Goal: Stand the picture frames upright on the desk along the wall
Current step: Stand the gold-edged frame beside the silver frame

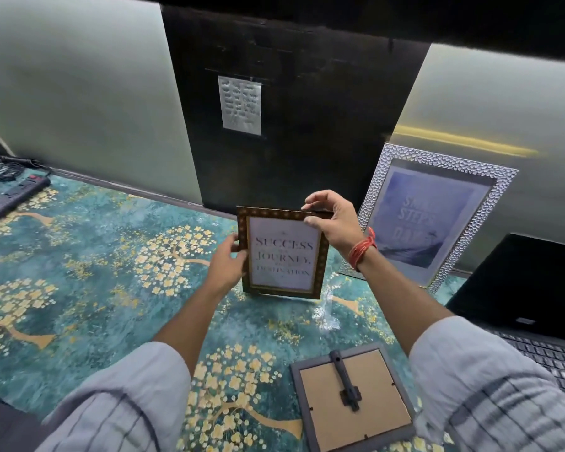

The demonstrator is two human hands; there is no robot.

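Observation:
A small brown frame (pixel 282 256) with a "Success ... Journey" print stands upright on the teal flowered desk cover (pixel 95 256), in front of the dark wall panel. My left hand (pixel 225 264) grips its left edge. At the frame's top right corner, my right hand (pixel 331 223) pinches the upper edge. A larger silver frame (pixel 431 216) with a blue print leans upright against the wall to the right. A grey frame (pixel 353 398) lies face down near the front edge, its stand showing.
An open black laptop (pixel 529 295) sits at the right. A black power strip (pixel 10 197) with cables lies at the far left. A piece of crumpled clear plastic (pixel 325 313) lies just right of the brown frame. A paper note (pixel 240 104) is stuck on the dark panel.

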